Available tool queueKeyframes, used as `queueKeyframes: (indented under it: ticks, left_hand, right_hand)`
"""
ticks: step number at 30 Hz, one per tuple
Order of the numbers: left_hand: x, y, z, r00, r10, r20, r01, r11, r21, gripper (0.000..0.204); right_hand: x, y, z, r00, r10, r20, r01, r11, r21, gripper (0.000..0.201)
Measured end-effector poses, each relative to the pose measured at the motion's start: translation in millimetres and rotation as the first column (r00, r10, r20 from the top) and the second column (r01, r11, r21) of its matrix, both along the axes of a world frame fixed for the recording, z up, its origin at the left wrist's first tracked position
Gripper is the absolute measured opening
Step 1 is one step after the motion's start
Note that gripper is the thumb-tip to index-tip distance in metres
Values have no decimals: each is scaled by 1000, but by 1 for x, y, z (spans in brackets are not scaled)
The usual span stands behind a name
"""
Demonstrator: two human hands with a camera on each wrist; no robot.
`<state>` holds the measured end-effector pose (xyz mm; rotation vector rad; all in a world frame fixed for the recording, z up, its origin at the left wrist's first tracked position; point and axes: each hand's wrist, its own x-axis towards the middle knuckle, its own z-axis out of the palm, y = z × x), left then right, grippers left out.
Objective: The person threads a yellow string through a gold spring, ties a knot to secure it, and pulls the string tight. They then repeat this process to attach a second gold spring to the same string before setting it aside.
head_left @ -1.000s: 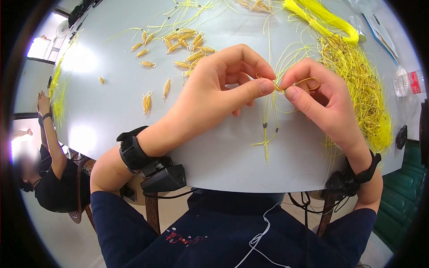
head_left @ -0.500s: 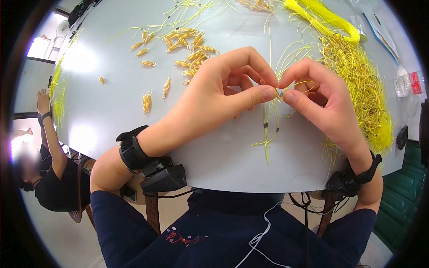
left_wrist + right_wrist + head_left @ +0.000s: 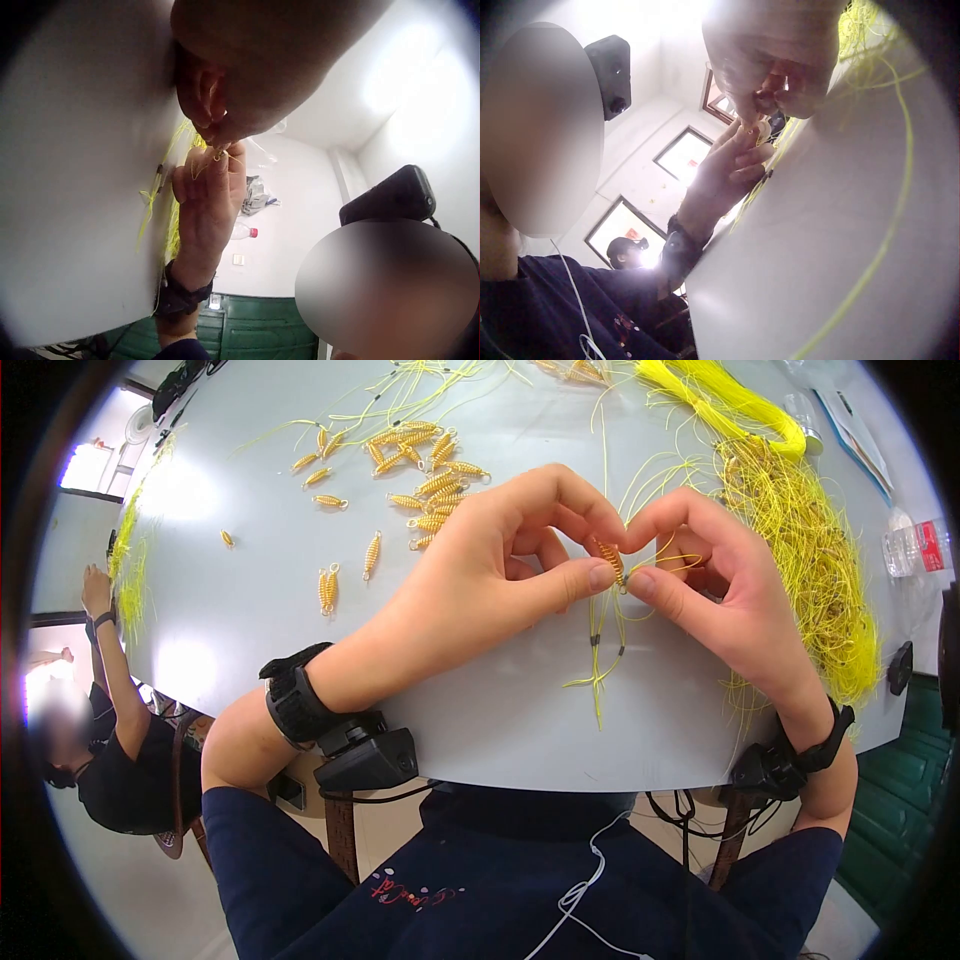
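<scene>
Between thumb and forefinger, the left hand (image 3: pixel 510 560) pinches a small gold spring (image 3: pixel 611 563), tilted, above the table. The right hand (image 3: pixel 715 575) meets it from the other side, thumb and forefinger pinching thin yellow line (image 3: pixel 680 558) at the spring's lower end. Both forefingers touch at their tips. Yellow strands with small dark sleeves (image 3: pixel 595 640) hang below the fingers. In the left wrist view the right hand (image 3: pixel 210 202) shows beneath the left; in the right wrist view the left hand (image 3: pixel 724 172) is partly hidden at its fingertips.
Many gold springs (image 3: pixel 415 460) lie scattered at the upper left of the table (image 3: pixel 480 730). A tangled heap of yellow line (image 3: pixel 800 560) lies at the right, a bottle (image 3: pixel 915 547) beyond it. Another person (image 3: pixel 120 750) sits at the far left.
The spring has turned between the left fingers and more of its length shows. The loop of line by the right hand looks smaller, and the right fingertips have moved slightly left.
</scene>
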<state>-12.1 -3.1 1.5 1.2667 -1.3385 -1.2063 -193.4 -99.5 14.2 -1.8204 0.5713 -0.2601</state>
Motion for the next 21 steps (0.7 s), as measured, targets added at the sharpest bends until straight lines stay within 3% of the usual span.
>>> queueKeyframes:
  ticks: [11, 13, 16, 21]
  left_hand:
    - [-1, 1, 5, 999, 3, -50, 0, 998, 56, 27]
    - [-1, 0, 4, 1000, -16, 8, 16, 998, 63, 27]
    - [-1, 0, 1, 999, -23, -25, 24, 999, 42, 28]
    - [-1, 0, 3, 1000, -15, -15, 15, 998, 57, 28]
  right_hand:
    - [0, 2, -1, 1000, -6, -2, 6, 1000, 20, 15]
    - [1, 3, -8, 992, 3, 125, 2, 999, -40, 10]
    - [0, 2, -2, 1000, 24, 0, -24, 999, -22, 15]
    - [-1, 3, -1, 1000, 13, 8, -13, 1000, -3, 14]
